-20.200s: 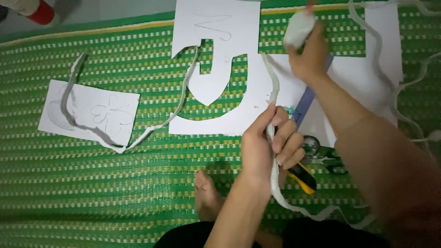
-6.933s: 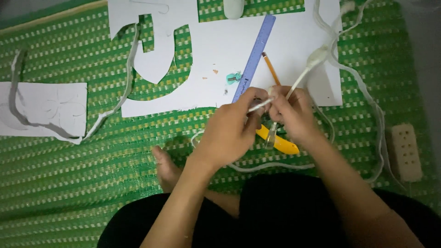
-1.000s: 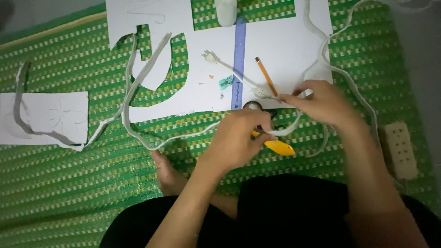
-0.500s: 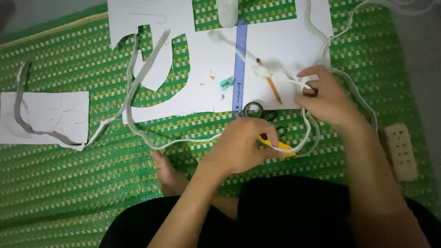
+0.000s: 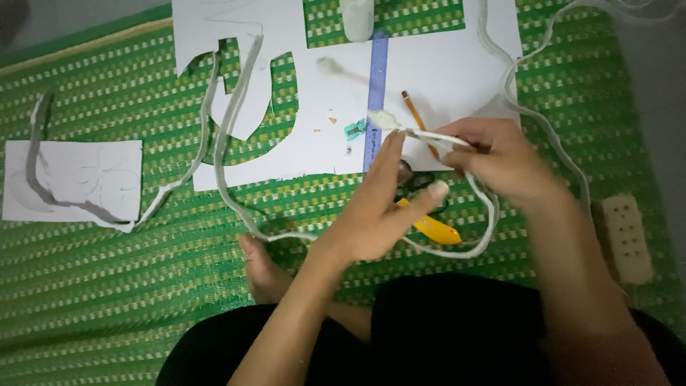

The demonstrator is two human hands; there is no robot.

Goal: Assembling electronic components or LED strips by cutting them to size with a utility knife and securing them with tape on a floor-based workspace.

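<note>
A: What lies at the far left?
B: A small white sheet [image 5: 71,179] on the green mat [image 5: 107,286].
A: And the hands?
B: The left hand [image 5: 379,207] hovers with fingers spread, its grip empty. The right hand [image 5: 504,161] pinches the white strip [image 5: 429,136] beside the blue ruler [image 5: 375,93], above the yellow cutter [image 5: 432,229].

A green woven mat [image 5: 107,286] covers the floor. On it lie a large white sheet [image 5: 443,64] with shapes cut out, a smaller white sheet [image 5: 75,179] to the left bearing a faint flower drawing, and a long pale strip [image 5: 221,171] looping across both. A yellow-handled cutter [image 5: 432,229] rests near the big sheet's lower edge — a pale power strip [image 5: 627,238] lies at the mat's right side.
</note>
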